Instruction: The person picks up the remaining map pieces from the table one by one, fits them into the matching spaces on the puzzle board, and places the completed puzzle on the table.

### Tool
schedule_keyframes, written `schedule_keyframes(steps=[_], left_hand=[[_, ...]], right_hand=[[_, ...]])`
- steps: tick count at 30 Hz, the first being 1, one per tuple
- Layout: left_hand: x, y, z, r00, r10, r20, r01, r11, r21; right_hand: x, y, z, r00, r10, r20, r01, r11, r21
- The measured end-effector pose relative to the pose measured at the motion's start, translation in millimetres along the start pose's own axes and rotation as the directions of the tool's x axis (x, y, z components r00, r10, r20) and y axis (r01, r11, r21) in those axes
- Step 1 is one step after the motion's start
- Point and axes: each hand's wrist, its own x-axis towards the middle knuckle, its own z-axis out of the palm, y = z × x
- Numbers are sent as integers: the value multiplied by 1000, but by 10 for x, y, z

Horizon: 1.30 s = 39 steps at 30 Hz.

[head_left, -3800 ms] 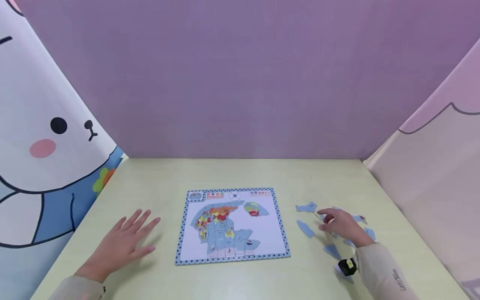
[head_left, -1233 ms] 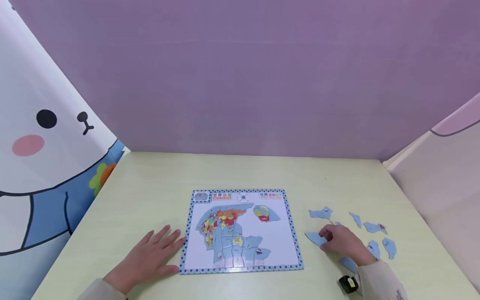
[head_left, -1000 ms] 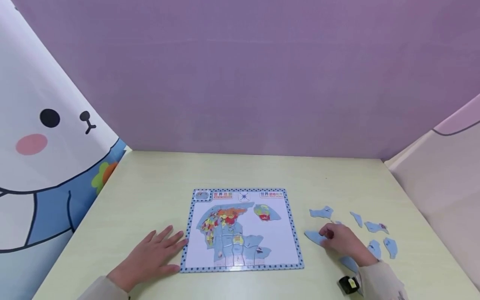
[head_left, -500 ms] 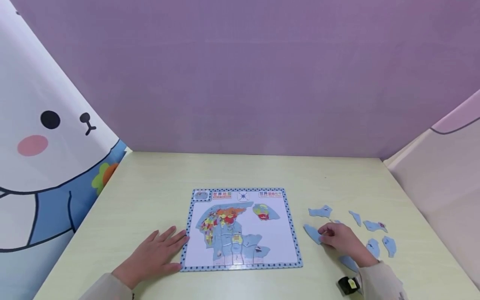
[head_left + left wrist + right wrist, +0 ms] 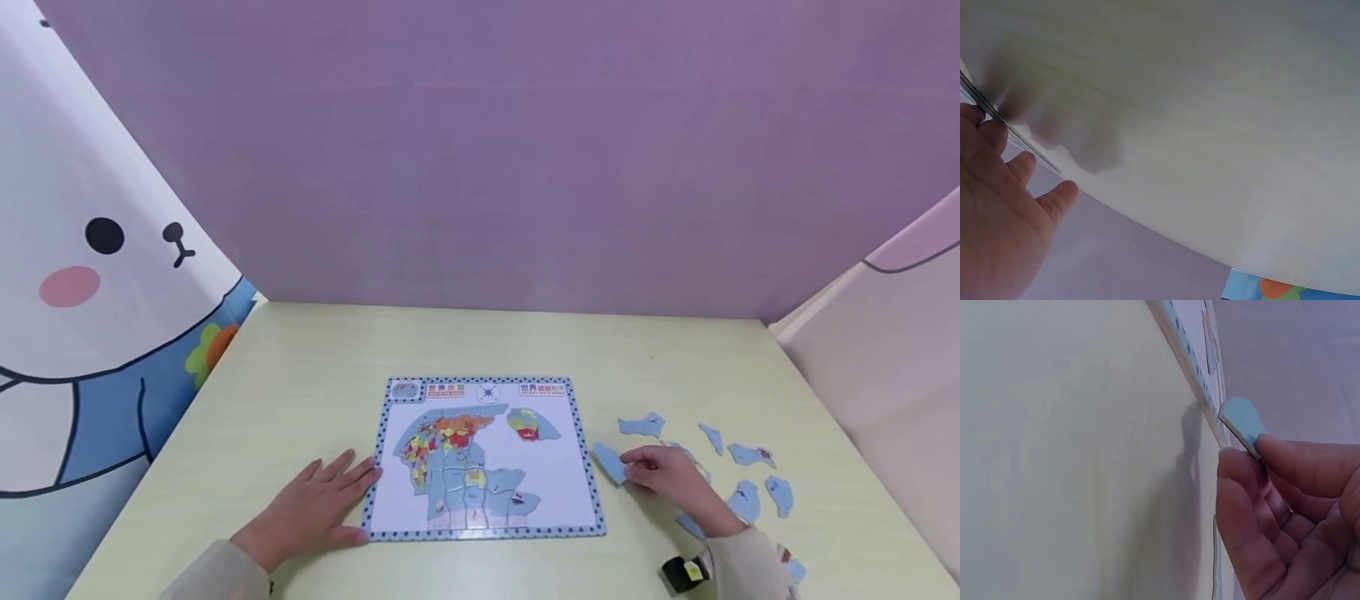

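Between thumb and fingertips my right hand (image 5: 671, 479) pinches a pale blue puzzle piece (image 5: 611, 464), just off the right edge of the puzzle board. The right wrist view shows that puzzle piece (image 5: 1242, 420) sticking out past the fingers, raised over the table. My left hand (image 5: 307, 510) lies with fingers spread, its fingertips at the left border of the puzzle board (image 5: 558, 492). A world map is partly assembled on the board's white field: joined pieces (image 5: 453, 467) fill the left and bottom middle, and one separate piece (image 5: 531, 424) sits at upper right.
Several loose blue pieces lie on the table right of the board, among them one piece (image 5: 641, 424) at the back and another (image 5: 780, 495) farther right. A black band with a yellow mark (image 5: 684, 573) is at the right wrist. A purple backdrop (image 5: 487, 167) rises behind the table.
My right hand has lifted the blue piece and carried it left toward the board. My left hand has moved from the bare table to the board's left edge and stays there.
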Motion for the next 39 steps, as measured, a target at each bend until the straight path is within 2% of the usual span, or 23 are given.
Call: schedule_keyframes(steps=[7,14,17,23,30,39], left_hand=[[8,-19,-37,1000,-16,-7,17,1000,20],[6,-25,-39,1000,-29,13,28,999,25],[17,-22,-30,1000,-25,8,25,999,40],[29,2,-4,1000,-12,3,12,999,43],[36,29,-15,999,-28,16,28,998,49],[57,55,-67,999,-32,30,30,998,56]], right_hand=[[65,-124,87,998,23,53,-29,994,106],[88,-185,171,985,-59,164,9,957,291],[98,-213,213,978,-80,193,11,943,333],[118,-257,290,979,-46,199,-22,946,324],[152,-318,394,976,-59,209,-9,950,313],[192,-395,520,977,-38,209,-24,958,287]])
